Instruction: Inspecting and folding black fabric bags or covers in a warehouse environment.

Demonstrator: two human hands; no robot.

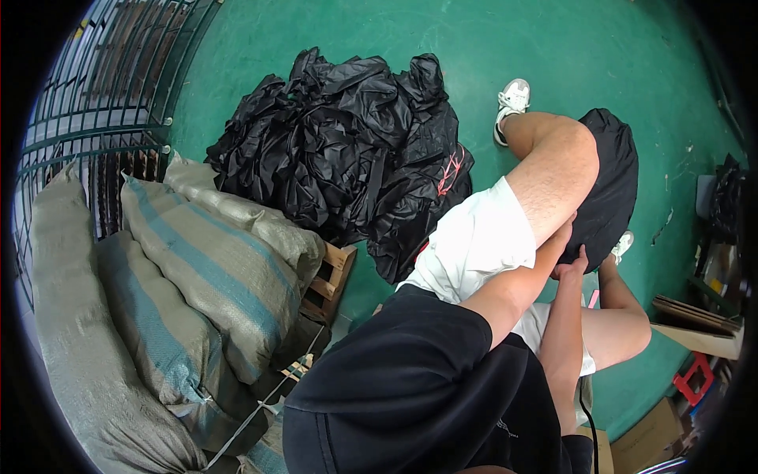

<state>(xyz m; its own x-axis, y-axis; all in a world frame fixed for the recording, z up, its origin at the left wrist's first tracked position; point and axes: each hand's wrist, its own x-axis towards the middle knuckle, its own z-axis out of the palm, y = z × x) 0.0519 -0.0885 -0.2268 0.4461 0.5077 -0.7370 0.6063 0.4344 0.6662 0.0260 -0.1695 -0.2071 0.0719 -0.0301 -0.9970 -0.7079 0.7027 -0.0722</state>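
Observation:
A rounded, bulging black fabric bag (604, 186) stands between my bent legs, its smooth side turned up. At its near edge, my left hand (562, 235) is closed on the gathered black fabric, its fingers partly hidden. Just beside it, my right hand (572, 267) grips the same edge, with one finger pointing up along the cloth. The two hands almost touch, and what lies between them cannot be made out. A small pink strip (594, 299) shows just below the bag, near my right wrist.
A large heap of crumpled black fabric (339, 142) with pinkish-red string (452, 172) lies on the green floor (474, 31). Stuffed woven sacks (197, 253) lean left beside a wooden pallet (332, 280) and metal fencing (103, 87). Cardboard boxes (651, 438) and a red frame (693, 379) stand right.

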